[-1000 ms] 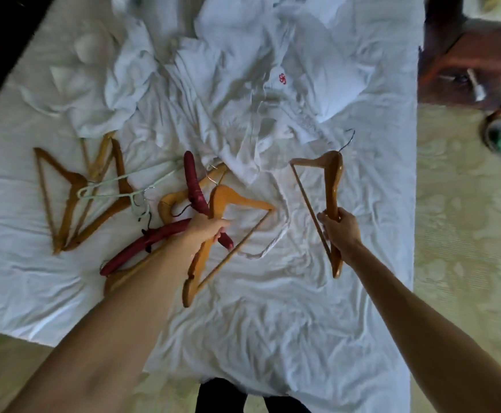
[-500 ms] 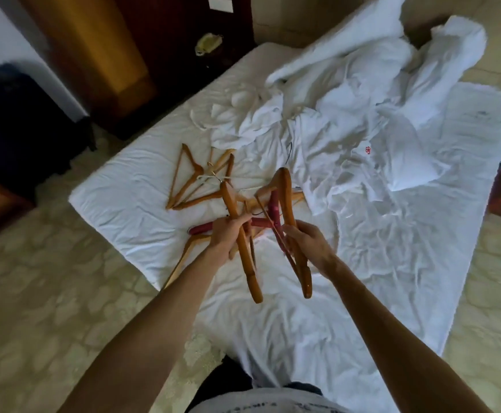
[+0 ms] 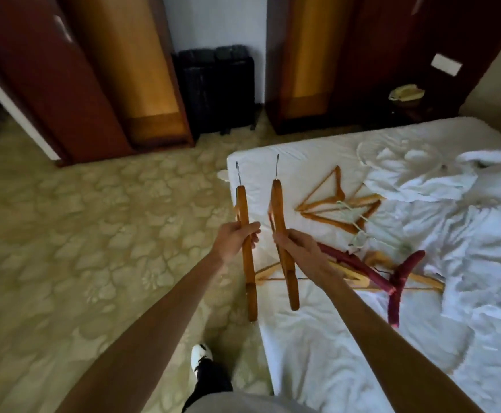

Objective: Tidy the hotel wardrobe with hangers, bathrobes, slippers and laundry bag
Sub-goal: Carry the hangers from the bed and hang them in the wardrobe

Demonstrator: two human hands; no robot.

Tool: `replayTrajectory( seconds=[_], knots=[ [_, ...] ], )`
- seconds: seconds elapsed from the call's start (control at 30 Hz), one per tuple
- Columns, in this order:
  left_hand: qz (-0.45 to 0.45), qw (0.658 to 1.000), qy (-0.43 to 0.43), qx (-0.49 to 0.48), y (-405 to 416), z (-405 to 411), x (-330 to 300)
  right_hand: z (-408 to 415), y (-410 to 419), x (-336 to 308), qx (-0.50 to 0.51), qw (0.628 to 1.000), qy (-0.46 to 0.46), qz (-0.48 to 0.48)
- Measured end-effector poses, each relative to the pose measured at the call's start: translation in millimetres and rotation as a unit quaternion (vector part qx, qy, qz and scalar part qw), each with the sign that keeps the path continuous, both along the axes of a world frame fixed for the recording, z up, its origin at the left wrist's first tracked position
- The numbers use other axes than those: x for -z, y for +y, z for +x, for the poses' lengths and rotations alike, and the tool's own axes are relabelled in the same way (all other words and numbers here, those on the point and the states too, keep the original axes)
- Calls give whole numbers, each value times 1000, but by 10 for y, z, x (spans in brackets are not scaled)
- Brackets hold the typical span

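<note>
Two hangers lifted, wardrobe ahead.

Head view: the left hand (image 3: 235, 237) and right hand (image 3: 298, 248) each clamp a wooden hanger (image 3: 247, 248), (image 3: 282, 242), hooks upward, likely for hanging; other hangers (image 3: 337, 210) and bathrobes (image 3: 452, 186) lie on the bed (image 3: 332, 353).

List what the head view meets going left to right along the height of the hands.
Patterned carpet → left hand gripping a wooden hanger → right hand gripping a second hanger → red padded hangers → crumpled white bathrobes.
</note>
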State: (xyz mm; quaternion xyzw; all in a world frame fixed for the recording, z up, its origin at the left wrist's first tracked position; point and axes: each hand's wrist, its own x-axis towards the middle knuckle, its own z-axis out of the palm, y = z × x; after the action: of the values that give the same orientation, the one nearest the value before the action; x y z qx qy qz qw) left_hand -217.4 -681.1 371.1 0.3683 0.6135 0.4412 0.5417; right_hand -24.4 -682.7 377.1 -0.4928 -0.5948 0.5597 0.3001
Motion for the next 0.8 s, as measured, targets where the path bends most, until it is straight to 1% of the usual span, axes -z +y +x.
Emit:
replayTrajectory(
  seconds=[0.1, 0.23, 0.4, 0.63, 0.8],
  knots=[
    [14, 999, 29, -29, 29, -710, 27, -727, 219, -72, -39, 999, -4, 4],
    [27, 997, 55, -56, 183, -1625, -63, -1754, 554, -157, -72, 997, -12, 34],
    [49, 993, 34, -100, 466, -2766, -227, -3003, 1034, -311, -87, 995, 5, 56],
    [60, 986, 1, -154, 861, -3994, -403, -4114, 1621, -437, -118, 990, 22, 69],
    [61, 984, -21, -163, 1477, -4565, -346, -4622, 2205, -397, -128, 989, 22, 70]
  ],
)
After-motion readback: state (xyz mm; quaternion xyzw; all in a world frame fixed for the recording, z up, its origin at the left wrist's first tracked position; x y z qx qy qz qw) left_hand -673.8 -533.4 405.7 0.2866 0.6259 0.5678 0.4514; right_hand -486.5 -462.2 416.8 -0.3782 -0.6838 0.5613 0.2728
